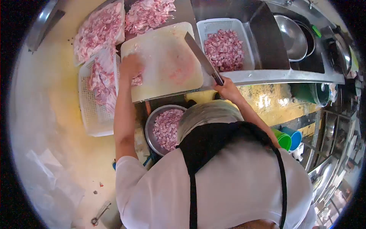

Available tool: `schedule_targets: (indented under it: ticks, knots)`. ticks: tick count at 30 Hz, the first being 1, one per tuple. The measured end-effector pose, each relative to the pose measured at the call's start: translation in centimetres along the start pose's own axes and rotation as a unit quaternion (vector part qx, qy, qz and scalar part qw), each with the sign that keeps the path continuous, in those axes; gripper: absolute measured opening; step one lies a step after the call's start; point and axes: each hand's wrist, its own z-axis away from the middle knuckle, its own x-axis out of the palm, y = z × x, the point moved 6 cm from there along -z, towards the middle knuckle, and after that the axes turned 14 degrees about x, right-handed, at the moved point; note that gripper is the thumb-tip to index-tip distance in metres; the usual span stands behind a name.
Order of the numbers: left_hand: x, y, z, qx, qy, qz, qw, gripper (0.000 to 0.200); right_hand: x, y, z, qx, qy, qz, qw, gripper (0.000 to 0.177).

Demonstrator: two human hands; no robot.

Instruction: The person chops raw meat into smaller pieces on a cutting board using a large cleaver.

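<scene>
While a small portion of pink raw meat point(137, 79) lies at the left side of the worn, off-white cutting board point(162, 42), the left hand point(132, 65) is at it, reaching down over the board's left edge. Fingers are blurred; whether they are closed on the meat cannot be told.

The right hand point(227, 88) is closed around the dark handle of a long knife with a broad grey blade point(202, 57). The blade slants across the board's right side, its tip near the far right corner; the handle is beyond the board, by the counter's near edge.

Just right of the board, a white perforated plastic basket point(249, 49) holds diced pink-and-white meat point(224, 49). On the near side, lower than the board, a round metal bowl point(148, 131) holds more small-cut meat point(166, 128).

To the left, a second white perforated basket point(85, 114) holds larger pale-pink pieces point(103, 82). Farther off, two spread heaps of raw meat point(148, 16) sit side by side.

Outward to the right: a wide shiny metal bowl point(291, 38), and, lower, a green bucket point(284, 141) beside a blue bucket point(295, 138).
</scene>
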Motion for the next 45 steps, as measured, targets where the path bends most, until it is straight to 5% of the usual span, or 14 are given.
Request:
schedule_targets:
  ticks: [2,6,9,12,14,15,17,19,23,30,34,38,42,45]
  knots:
    - [4.6,-0.8,2.1,-0.076,0.076,-0.001,0.994,0.025,0.2,0.8,0.9,0.116,-0.061,-0.025,0.991,0.021]
    - [3.8,-0.3,0.7,-0.026,0.103,0.004,0.994,0.021,1.0,1.2,0.7,0.111,-0.075,-0.062,0.989,0.018]
    - [2.7,-2.0,-0.2,-0.026,0.070,0.113,0.991,0.019,1.5,1.6,-0.6,0.023,-0.049,-0.011,0.998,0.023]
    - [-2.0,-2.8,-0.4,-0.040,0.210,0.105,0.971,0.012,0.0,0.5,0.0,-0.091,0.103,0.031,0.990,0.025]
    - [-7.2,-1.6,1.0,-0.059,0.372,0.434,0.819,0.007,-0.1,-0.6,0.7,-0.017,0.005,-0.013,1.000,0.036]
    - [-8.2,-0.2,1.1,-0.059,0.371,0.436,0.817,0.007,-0.1,-0.4,0.3,-0.015,0.007,-0.011,1.000,0.036]
    - [-8.4,2.0,1.3,-0.126,0.422,0.568,0.695,0.026,-0.1,-0.5,-0.4,-0.049,0.019,0.058,0.997,0.038]
    - [-3.9,5.7,0.5,-0.124,0.388,0.672,0.619,0.009,-0.2,-1.7,0.3,-0.045,0.025,0.054,0.997,0.039]
    - [3.3,13.8,1.7,-0.145,0.242,0.410,0.867,0.019,0.5,-2.7,1.0,-0.033,0.013,0.070,0.997,0.039]
    - [2.9,15.7,4.7,-0.205,0.359,0.411,0.812,0.026,1.2,-6.8,0.8,-0.182,0.091,0.057,0.977,0.035]
    - [4.0,15.7,4.2,-0.140,0.333,0.325,0.874,0.026,-3.7,-21.9,7.0,-0.295,0.191,-0.041,0.935,0.022]
    - [3.0,16.2,4.4,-0.117,0.367,0.287,0.877,0.024,-3.7,-24.8,8.5,-0.367,0.163,-0.195,0.895,0.013]
    - [3.7,16.0,4.6,-0.148,0.340,0.350,0.860,0.023,5.9,-6.1,-1.5,-0.159,0.090,0.158,0.970,0.022]
    - [4.7,15.8,4.5,-0.152,0.343,0.331,0.866,0.021,4.6,-7.0,-1.6,-0.111,0.056,0.185,0.975,0.025]
